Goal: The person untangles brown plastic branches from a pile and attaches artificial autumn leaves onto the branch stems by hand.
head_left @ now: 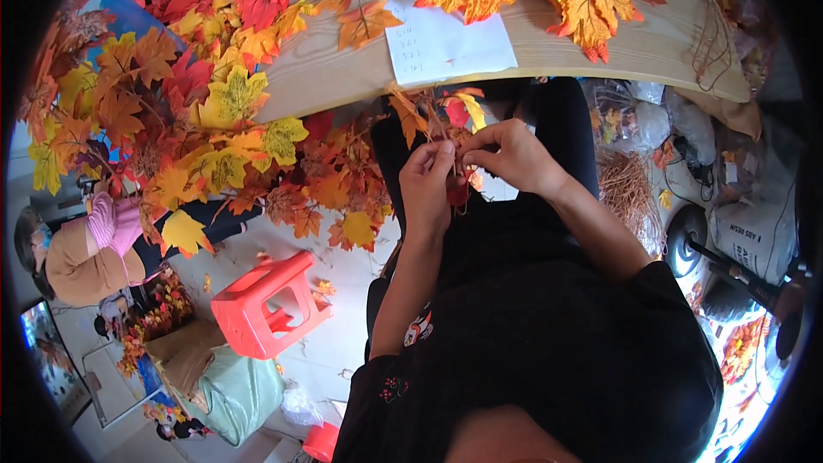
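A: "What does the left hand (426,180) hold?"
B: "A sprig (436,125) — pinched between thumb and fingertips, over the lap (566,111), by the table's (326,79) edge."
A: "And the right hand (514,154)?"
B: "Curled, thumb and fingertip nearly meeting beside the sprig — one cannot tell whether they grip it."

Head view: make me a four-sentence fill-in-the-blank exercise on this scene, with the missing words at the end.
1. The left hand pinches a small bunch of artificial autumn ____, with the right hand beside it.
2. The sheet of paper on the wooden table is ____ in colour.
3. The plastic stool on the floor is on the person's ____ side.
4. The person's short-sleeved shirt is mostly ____.

Missing words: leaves; white; left; black.
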A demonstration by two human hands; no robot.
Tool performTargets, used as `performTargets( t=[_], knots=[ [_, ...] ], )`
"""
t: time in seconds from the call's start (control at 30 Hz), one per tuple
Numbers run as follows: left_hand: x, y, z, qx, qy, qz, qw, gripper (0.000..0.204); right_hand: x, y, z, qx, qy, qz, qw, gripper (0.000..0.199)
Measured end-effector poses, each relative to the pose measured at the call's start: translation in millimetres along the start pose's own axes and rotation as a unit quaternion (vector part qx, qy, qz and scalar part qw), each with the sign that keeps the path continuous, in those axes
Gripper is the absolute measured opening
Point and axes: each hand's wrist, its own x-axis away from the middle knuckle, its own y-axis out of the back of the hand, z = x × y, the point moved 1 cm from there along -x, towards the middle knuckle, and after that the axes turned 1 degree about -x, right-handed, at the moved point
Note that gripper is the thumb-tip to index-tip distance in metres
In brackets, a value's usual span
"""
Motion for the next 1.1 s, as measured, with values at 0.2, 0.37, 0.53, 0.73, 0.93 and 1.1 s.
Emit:
performTargets(
  t=[0.2, 0.37, 0.53, 0.73, 0.93, 1.1],
  knots=[
    [-2, -6, -6, -0.039, -0.06, 0.039, 0.997, 0.014, 4, 2, 2, -0.065, 0.025, -0.024, 0.997, 0.012],
    [-1, -9, -5, -0.067, -0.109, 0.022, 0.992, 0.009, 2, 1, 0, -0.063, 0.011, -0.02, 0.998, 0.013],
    [-1, -6, -3, -0.101, -0.128, 0.047, 0.986, 0.012, 4, 4, 2, -0.075, -0.008, -0.016, 0.997, 0.014],
    [-1, -5, -10, -0.046, -0.055, 0.051, 0.996, 0.014, 1, 6, 1, -0.124, 0.019, 0.014, 0.992, 0.013],
    [-1, -12, -8, -0.066, -0.108, 0.041, 0.991, 0.009, 1, 7, 2, -0.112, 0.019, -0.005, 0.994, 0.013],
    [-5, -4, 6, -0.151, -0.173, 0.04, 0.972, 0.01, 0, 2, -17, -0.087, 0.004, -0.042, 0.995, 0.014]
  ],
)
